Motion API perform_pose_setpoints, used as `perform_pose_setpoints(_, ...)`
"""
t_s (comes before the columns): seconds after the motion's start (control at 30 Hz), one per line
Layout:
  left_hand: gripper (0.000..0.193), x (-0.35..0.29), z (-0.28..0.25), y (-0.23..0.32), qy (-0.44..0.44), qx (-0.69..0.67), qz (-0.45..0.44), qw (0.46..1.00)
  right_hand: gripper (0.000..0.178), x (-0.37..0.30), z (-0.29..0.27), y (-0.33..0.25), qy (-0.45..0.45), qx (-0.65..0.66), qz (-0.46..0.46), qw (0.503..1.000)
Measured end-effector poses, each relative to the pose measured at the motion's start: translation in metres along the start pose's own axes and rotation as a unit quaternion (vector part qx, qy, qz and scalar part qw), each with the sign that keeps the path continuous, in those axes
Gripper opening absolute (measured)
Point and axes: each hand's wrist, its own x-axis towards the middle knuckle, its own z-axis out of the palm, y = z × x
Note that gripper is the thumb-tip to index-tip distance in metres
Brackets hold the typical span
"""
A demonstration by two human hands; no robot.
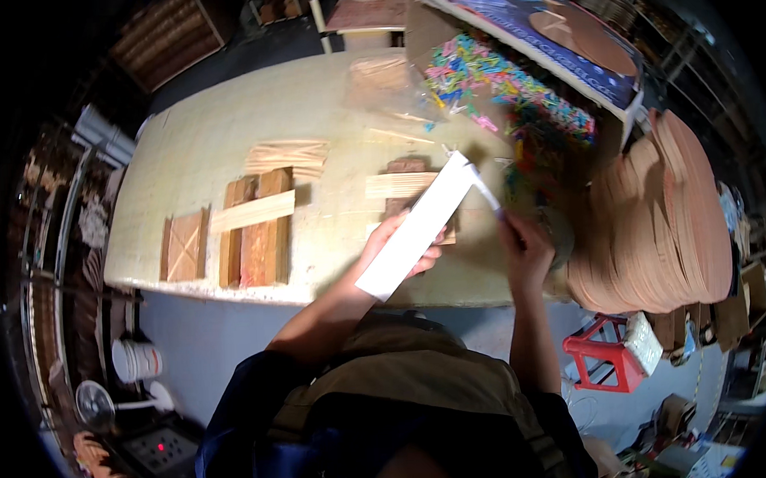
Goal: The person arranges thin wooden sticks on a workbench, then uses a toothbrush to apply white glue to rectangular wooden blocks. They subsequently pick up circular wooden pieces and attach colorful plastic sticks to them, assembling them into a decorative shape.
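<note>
My left hand (383, 246) is closed around a long flat pale strip (415, 227), which slants up to the right over the table. In my right hand (529, 254) is a slim brush-like tool (484, 188) with a whitish shaft; its far end meets the strip's upper end, and its tip is too blurred to make out. Beneath the strip, several thin wooden slats (393, 185) lie across a reddish-brown block (407, 165). To the left, one wooden slat (254, 211) rests across wooden bars (278, 248).
A bundle of thin slats (287, 158) lies behind the bars, a shallow wooden frame (185, 246) left of them. An open carton (554, 48) of colourful small plastic pieces (478, 77) stands back right. Stacked brown sheets (656, 227) rise at right; below is a red stool (606, 357).
</note>
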Motion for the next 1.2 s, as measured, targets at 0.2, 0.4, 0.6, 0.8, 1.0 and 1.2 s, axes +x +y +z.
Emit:
perform_pose_setpoints(0.2,0.052,-0.007,-0.018,0.037,0.0,-0.048,0.096,0.994,0.022,-0.049,0.039,-0.068,-0.181,0.026,-0.262,0.948)
perform_pose_setpoints(0.4,0.047,-0.082,-0.025,0.091,0.06,-0.075,0.245,0.965,0.017,-0.049,0.06,-0.047,-0.052,0.175,0.106,0.978)
perform_pose_setpoints(0.6,0.047,-0.235,-0.089,0.178,0.037,-0.044,0.467,0.882,0.025,-0.046,0.064,-0.048,0.03,0.239,0.302,0.922)
perform_pose_setpoints(0.8,0.041,-0.357,-0.171,0.249,0.268,-0.125,0.629,0.719,0.023,-0.061,0.098,-0.053,0.001,0.316,0.324,0.892)
perform_pose_setpoints(1.0,0.039,-0.375,-0.232,0.3,0.175,-0.166,0.667,0.705,0.022,-0.067,0.132,-0.092,-0.045,0.302,0.33,0.893)
perform_pose_setpoints(1.2,0.034,-0.357,-0.264,0.328,0.304,-0.214,0.692,0.619,0.022,-0.081,0.136,-0.128,-0.048,0.261,0.326,0.907)
